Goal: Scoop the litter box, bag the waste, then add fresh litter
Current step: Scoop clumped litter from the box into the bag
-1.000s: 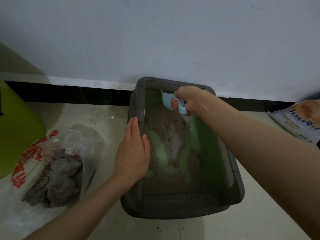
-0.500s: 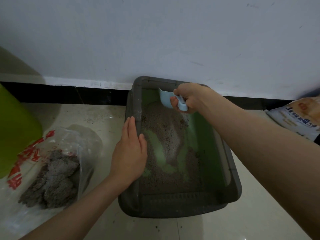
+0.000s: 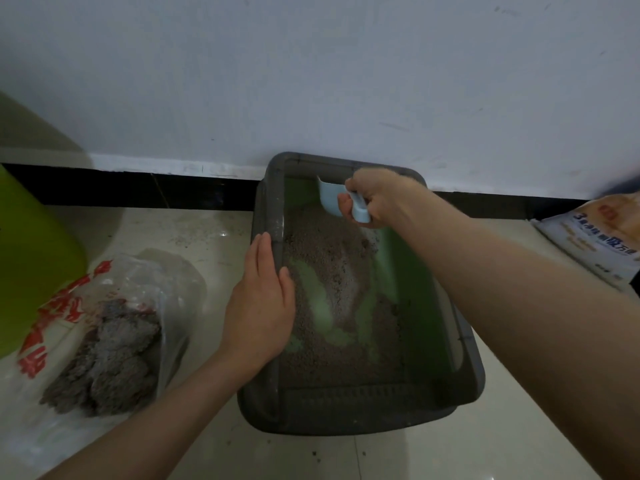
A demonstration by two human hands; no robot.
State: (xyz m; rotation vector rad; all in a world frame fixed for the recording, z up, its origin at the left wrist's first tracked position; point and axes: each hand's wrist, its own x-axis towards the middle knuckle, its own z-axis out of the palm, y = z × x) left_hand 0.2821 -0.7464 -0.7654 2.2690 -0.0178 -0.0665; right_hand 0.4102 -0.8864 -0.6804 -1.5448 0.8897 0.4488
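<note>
While the scene is holding as before, right hand [image 3: 372,199] is gripping pale-blue plastic scoop [image 3: 333,201] at far end of grey litter box [image 3: 464,344] | left hand [image 3: 260,306], fingers straight together, is pressing rim | grainy litter [image 3: 332,258] is baring smooth green floor

left hand [image 3: 259,306]: bare, no glove, no ring or watch showing
right hand [image 3: 374,199]: bare, no glove, nothing worn at the wrist
left forearm [image 3: 166,410]: bare to the frame edge, no sleeve in view
right forearm [image 3: 519,299]: bare, no sleeve in view
</note>
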